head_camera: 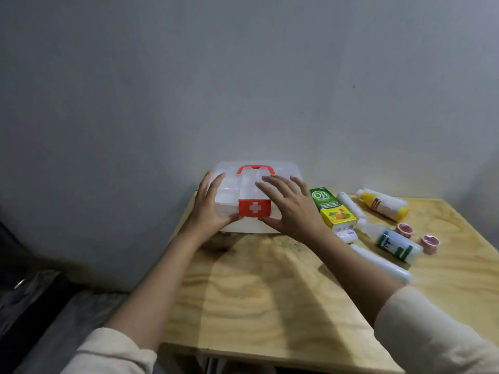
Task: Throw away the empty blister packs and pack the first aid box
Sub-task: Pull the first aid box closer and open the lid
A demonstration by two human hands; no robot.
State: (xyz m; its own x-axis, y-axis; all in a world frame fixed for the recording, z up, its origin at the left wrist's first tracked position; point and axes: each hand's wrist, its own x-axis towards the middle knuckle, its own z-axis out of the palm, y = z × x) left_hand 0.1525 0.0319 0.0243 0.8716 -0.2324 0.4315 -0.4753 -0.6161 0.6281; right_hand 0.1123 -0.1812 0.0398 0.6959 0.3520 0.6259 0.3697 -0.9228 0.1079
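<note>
A white translucent first aid box (280, 171) with a red handle and a red latch bearing a white cross stands closed at the back of the wooden table (270, 287), against the wall. My left hand (209, 209) grips its left front corner, thumb by the latch. My right hand (290, 206) lies spread over the lid's right half, thumb at the front near the latch. To the right lie a green and yellow medicine carton (330, 207), a yellow bottle (383, 203), a green-labelled clear bottle (394, 242), white tubes (351, 205) and two small pink rolls (405, 229). No blister pack is visible.
A grey wall stands right behind the box. The table's left edge runs just beside the box, with dark grey bedding or furniture (40, 300) below it on the left. Bare wood lies in front of the box between my forearms.
</note>
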